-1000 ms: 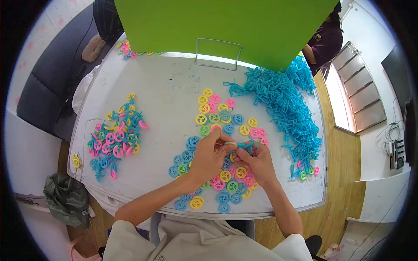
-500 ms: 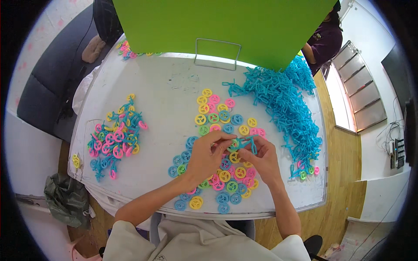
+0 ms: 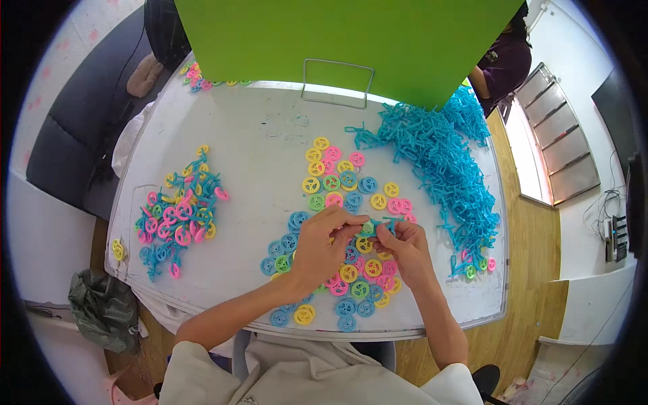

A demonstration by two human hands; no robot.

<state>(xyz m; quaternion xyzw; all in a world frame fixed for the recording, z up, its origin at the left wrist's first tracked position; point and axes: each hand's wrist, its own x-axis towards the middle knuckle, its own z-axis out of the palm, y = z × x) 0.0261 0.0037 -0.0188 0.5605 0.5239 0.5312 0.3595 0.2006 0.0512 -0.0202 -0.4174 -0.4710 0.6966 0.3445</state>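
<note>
Above the scattered plastic wheels [image 3: 348, 273], my two hands come together. My left hand [image 3: 325, 244] pinches a small green wheel [image 3: 367, 228] between thumb and fingertips. A blue plastic stem piece [image 3: 390, 223] is gripped in my right hand [image 3: 410, 248], its end against the green wheel. Whether the two parts are fully joined is hidden by my fingers. Loose wheels in yellow, pink, blue and green lie flat around and under both hands.
At the right lies a big heap of blue stem pieces [image 3: 439, 155]. On the left sits a pile of joined wheels and stems [image 3: 179, 212]. A green panel [image 3: 337, 40] with a wire stand [image 3: 337, 102] rises at the back. Behind it, a person in a dark shirt [image 3: 505, 67] is partly visible.
My right hand has turned slightly, tilting the blue stem piece from upright to nearer level. The green wheel has shifted a little down and right. The piles look unchanged.
</note>
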